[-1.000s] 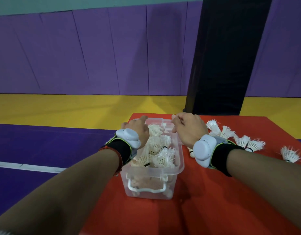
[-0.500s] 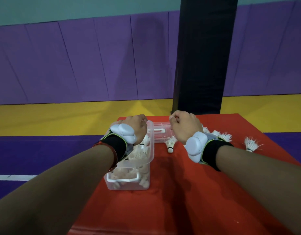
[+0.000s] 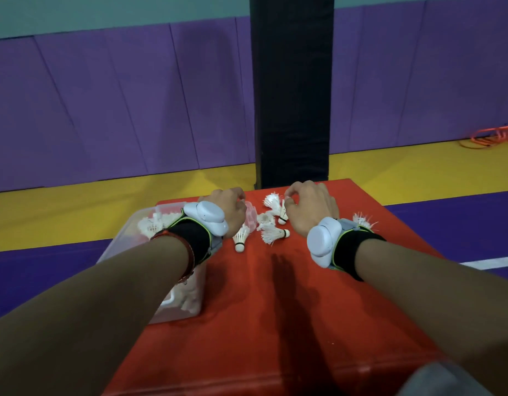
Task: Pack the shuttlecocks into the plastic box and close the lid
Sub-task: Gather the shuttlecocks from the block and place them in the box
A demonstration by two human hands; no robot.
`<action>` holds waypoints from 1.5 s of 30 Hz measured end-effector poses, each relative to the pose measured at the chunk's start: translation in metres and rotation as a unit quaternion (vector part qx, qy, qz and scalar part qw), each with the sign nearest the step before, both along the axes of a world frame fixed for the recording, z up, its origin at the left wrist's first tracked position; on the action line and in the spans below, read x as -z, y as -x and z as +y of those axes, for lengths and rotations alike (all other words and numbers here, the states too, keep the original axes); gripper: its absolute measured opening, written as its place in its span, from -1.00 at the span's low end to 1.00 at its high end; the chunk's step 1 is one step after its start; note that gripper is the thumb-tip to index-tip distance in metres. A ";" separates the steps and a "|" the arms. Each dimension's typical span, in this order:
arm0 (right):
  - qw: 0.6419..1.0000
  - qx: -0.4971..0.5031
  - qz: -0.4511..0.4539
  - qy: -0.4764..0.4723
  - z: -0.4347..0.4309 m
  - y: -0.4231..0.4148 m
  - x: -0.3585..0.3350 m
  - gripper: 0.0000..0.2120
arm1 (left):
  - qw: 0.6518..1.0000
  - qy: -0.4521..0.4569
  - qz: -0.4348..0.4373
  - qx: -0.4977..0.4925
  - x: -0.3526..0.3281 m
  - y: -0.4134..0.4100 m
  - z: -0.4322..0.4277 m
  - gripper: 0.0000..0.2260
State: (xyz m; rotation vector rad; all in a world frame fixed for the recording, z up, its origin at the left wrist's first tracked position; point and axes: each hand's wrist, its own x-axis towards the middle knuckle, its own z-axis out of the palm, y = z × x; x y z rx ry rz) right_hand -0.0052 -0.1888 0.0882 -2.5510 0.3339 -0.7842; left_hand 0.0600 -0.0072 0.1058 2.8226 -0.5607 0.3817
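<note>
Sitting at the left edge of the red table [image 3: 275, 310], the plastic box [image 3: 118, 244] is clear-walled and open on top. A white latch handle [image 3: 168, 301] shows at its near end. A heap of white feathered shuttlecocks [image 3: 151, 224] fills it to the rim, and the left forearm crosses over much of it.

Just right of the box's far end, the left hand [image 3: 230, 210] hangs palm down with its fingers curled under. A clear plastic piece [image 3: 250, 215] shows against its knuckles, but the fingertips are hidden, so I cannot tell whether it grips that piece.

Further right of the box lie several loose shuttlecocks [image 3: 275, 234], white-skirted with cork tips banded in black, tumbled on their sides on the red cloth. One more shuttlecock [image 3: 361, 220] peeks out beyond the right wrist.

The right hand [image 3: 310, 210] hovers palm down at the right of that cluster. Its fingers are bent and its thumb and forefinger are close at the feathers of the farthest one. Whether they pinch it cannot be told.

Both wrists carry white pods on black bands [image 3: 323, 242].
</note>
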 end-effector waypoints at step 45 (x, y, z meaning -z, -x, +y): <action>0.975 0.192 0.111 -0.020 -0.229 -0.073 0.161 -0.51 | 0.982 -0.135 0.089 0.103 0.141 -0.122 -0.256 -0.52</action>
